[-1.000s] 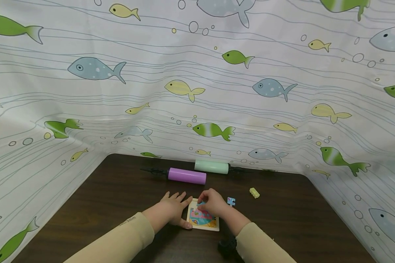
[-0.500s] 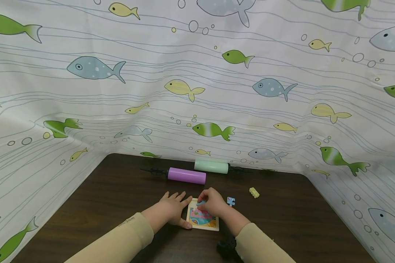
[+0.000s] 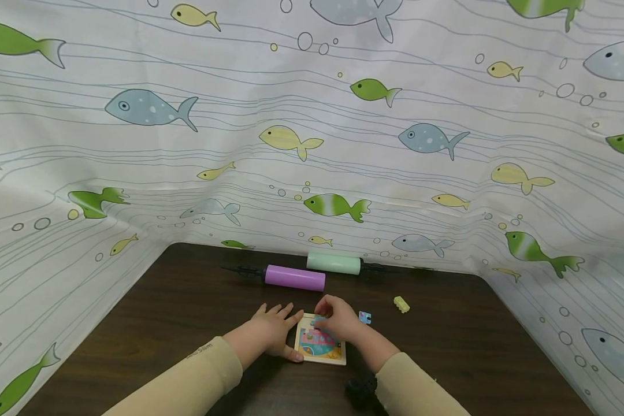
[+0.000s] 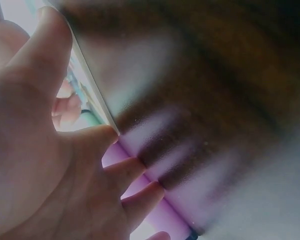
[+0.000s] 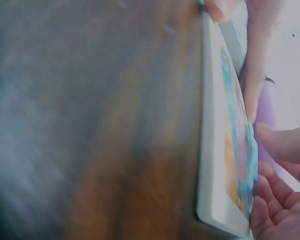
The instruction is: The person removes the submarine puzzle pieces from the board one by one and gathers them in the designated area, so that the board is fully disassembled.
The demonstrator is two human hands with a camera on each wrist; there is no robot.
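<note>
A small jigsaw puzzle in a pale wooden frame (image 3: 319, 363), printed in pink, blue and orange, lies on the dark table. My left hand (image 3: 274, 330) spreads flat beside it, thumb and forefinger against the frame's left side; the left wrist view shows these fingers straight along the frame edge (image 4: 96, 87). Over the puzzle's upper part is my right hand (image 3: 339, 319), its thumb and forefinger parted above a blue puzzle piece (image 3: 319, 323). Seen from the right wrist, that blue piece (image 5: 252, 155) sits slightly raised on the board, close to the right fingertips.
Another blue puzzle piece (image 3: 364, 317) lies right of the frame, beyond the right wrist. Farther right is a pale yellow block (image 3: 401, 304). Two balloon pumps, purple (image 3: 294, 278) and mint green (image 3: 334, 263), lie behind. A black object (image 3: 361, 390) is by the right sleeve.
The right thumb and forefinger, earlier pinching the blue piece, have parted, and the hand has risen slightly. The piece now shows on the puzzle below them. The left hand stays put.
</note>
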